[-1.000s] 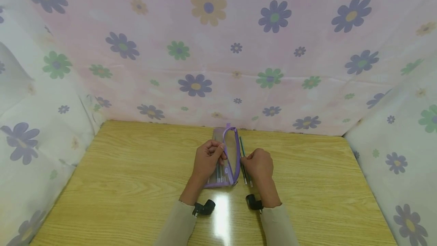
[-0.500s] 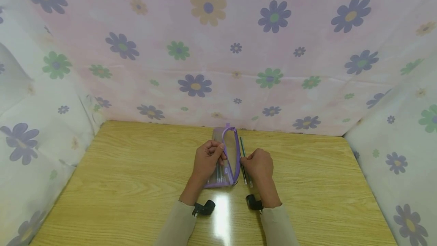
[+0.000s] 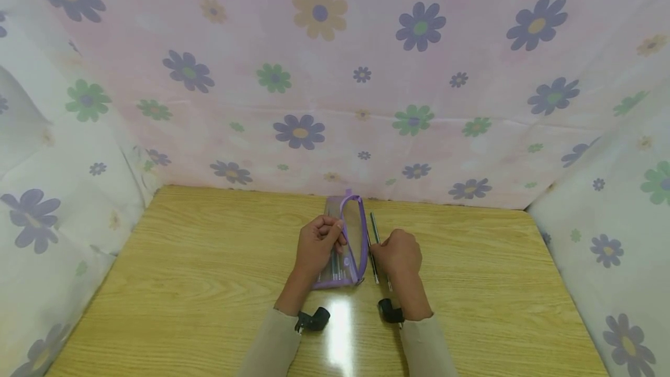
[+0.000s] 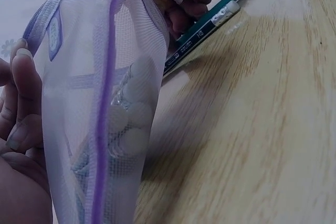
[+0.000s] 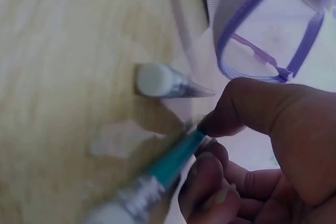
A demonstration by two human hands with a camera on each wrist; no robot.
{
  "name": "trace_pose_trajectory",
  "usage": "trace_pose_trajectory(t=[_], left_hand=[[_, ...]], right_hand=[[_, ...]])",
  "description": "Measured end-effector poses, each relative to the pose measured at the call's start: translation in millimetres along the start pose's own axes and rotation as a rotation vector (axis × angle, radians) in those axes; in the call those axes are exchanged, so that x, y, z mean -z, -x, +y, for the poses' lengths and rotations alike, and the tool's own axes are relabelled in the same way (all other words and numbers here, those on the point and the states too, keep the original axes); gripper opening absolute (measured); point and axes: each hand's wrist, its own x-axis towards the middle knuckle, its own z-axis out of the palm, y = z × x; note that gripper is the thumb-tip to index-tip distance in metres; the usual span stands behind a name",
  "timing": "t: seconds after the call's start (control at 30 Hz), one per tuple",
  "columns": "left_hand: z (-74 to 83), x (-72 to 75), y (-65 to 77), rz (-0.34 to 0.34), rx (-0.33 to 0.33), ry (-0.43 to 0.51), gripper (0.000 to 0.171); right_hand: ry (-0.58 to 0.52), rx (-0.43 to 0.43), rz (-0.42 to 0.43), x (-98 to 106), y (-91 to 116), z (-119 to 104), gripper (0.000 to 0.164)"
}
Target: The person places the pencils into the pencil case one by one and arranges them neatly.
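Observation:
A mesh pencil case (image 3: 363, 237) with purple trim lies unzipped, its mouth to the right. My left hand (image 3: 316, 244) pinches the near side of its opening between thumb and fingers. Through the mesh, the white eraser ends of several pencils (image 4: 128, 129) show in the left wrist view. My right hand (image 3: 400, 253) pinches a green pencil (image 5: 178, 157) between thumb and fingertips, just right of the case. A dark pencil (image 4: 197, 40) marked HB lies beside the case, apart from the green one at its eraser end; my right fingers partly hide it.
The wooden table (image 3: 209, 260) ends at a flowered cloth (image 3: 324, 86) behind the case, and similar cloth hangs on both sides. Black wrist cameras (image 3: 316, 317) sit at both cuffs. A bright reflection lies on the tabletop between the forearms.
My right hand has shifted slightly right and toward me with the green pencil, widening its gap from the dark pencil. My left hand and the pencil case stay nearly still.

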Motion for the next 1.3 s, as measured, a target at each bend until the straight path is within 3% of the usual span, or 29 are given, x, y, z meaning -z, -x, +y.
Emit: trace_pose_trajectory(t=[0.23, 0.5, 0.73, 0.9, 1.13, 1.3], left_hand=[[-0.5, 0.5, 2.7, 0.014, 0.007, -0.020, 0.017], [-2.3, 1.6, 3.0, 0.016, -0.001, -0.020, 0.016], [-2.4, 1.3, 1.1, 0.000, -0.014, -0.009, 0.017], [-1.8, 0.9, 0.2, -0.005, -0.015, -0.004, 0.017], [-2.6, 0.6, -1.1, -0.018, -0.020, -0.006, 0.016], [-0.5, 0.4, -0.8, -0.017, -0.016, 0.001, 0.016]], right_hand=[[-0.101, 0.049, -0.022, 7.3, 3.9, 2.2, 0.031], [-0.202, 0.112, -0.076, 18.3, 9.6, -2.8, 0.030], [-0.291, 0.155, -0.099, 25.6, 9.7, -6.5, 0.011], [-0.363, 0.157, -0.135, 22.6, 6.9, -7.9, 0.009], [-0.569, 0.117, -0.210, 11.5, 3.4, -12.5, 0.013], [-0.682, 0.090, -0.215, 4.6, 1.6, -14.1, 0.014]])
